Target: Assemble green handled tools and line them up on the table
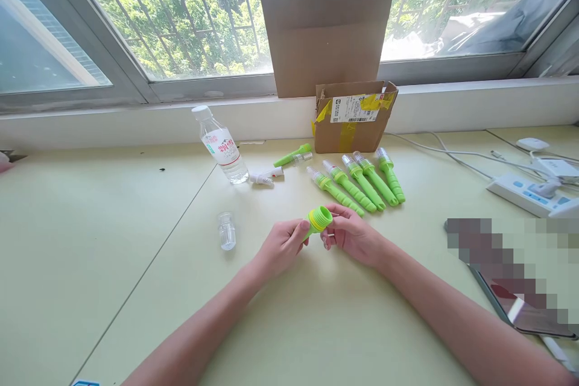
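A green plastic handle (319, 219), with a hollow threaded mouth and yellow rings below the thread, is gripped by my left hand (286, 242). Its mouth points up and to the right. My right hand (353, 234) is at the mouth, fingers bent inward close to the rim. Whether a small part sits between those fingers I cannot make out. To the left, a clear ribbed plastic cap (227, 231) stands on the table. Beyond my hands lies a row of several similar green handles (357, 186) fitted with clear caps.
A water bottle (221, 146), white and clear small parts (266, 178) and another green piece (292, 155) lie farther back. A cardboard box (350, 126) stands by the window. On the right are a power strip (520, 193), cables and a phone (520, 307).
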`<state>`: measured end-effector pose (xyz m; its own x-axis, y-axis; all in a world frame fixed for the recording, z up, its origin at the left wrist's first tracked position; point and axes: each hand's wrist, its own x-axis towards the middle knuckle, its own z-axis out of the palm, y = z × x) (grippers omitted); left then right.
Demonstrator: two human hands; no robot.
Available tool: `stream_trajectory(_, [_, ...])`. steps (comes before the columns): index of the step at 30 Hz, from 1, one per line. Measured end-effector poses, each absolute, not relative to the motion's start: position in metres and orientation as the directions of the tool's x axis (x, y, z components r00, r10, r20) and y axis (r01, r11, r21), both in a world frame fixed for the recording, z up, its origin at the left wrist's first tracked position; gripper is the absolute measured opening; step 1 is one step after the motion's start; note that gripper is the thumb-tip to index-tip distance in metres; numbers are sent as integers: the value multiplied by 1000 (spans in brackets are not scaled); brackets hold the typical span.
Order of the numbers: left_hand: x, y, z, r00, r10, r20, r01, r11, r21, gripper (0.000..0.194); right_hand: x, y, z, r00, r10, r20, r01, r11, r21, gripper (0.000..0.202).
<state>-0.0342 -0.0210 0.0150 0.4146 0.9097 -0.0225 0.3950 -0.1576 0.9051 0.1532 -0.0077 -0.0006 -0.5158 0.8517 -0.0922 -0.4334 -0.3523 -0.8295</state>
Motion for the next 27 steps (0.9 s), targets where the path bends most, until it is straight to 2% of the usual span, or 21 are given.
stream_trajectory(6, [-27,-26,17,336,939,73,358,-199,912,29,155,-6,-2,-509,857,-74,-479,-354,-803,18])
stream_trajectory(9, [-25,-26,10,218,958,185,339,-252,907,37,155,-5,-1,-494,865,-88,-489,-360,-794,16])
stream_trajectory(14, [-28,-24,-3,132,885,447,473,-452,756,25,154,-5,1,-493,865,-93,-488,-363,-794,14])
stream_trajectory(16, [-28,-24,-4,112,854,508,505,-489,711,20,154,-5,1,-493,865,-89,-490,-361,-793,14])
stream_trajectory(21, [-29,-27,-1,132,867,481,538,-470,700,18,154,-6,1,-484,872,-71,-501,-342,-795,18])
stream_trajectory(27, [-31,-28,2,211,915,345,507,-404,761,19,153,-7,-1,-467,880,-79,-501,-337,-797,17])
